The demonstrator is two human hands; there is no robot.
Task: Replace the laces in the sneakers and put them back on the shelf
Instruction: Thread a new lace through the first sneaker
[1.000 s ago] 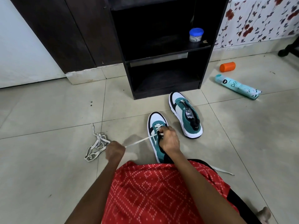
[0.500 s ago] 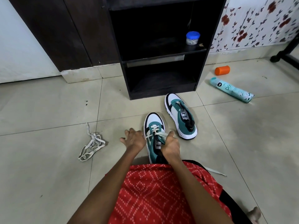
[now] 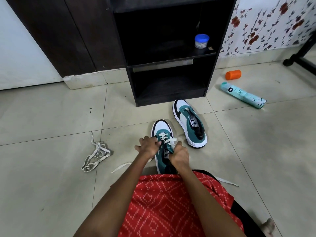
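Note:
A teal, white and black sneaker lies on the floor tiles in front of my lap, with a white lace threaded through its lowest eyelets. My left hand pinches the lace at the sneaker's left side. My right hand grips the lace over the tongue on the right side. Loose lace ends trail on the floor at left and right. The second sneaker, without a lace, lies just to the right, in front of the black shelf.
A bundle of white lace lies on the floor to the left. A blue-lidded jar stands on the shelf's middle board. An orange cap and a teal spray can lie at the right. A black furniture leg is far right.
My left hand let the lace slack after pulling it out to the left, came back to the sneaker and now pinches the lace at the eyelets. My right hand stayed on the sneaker.

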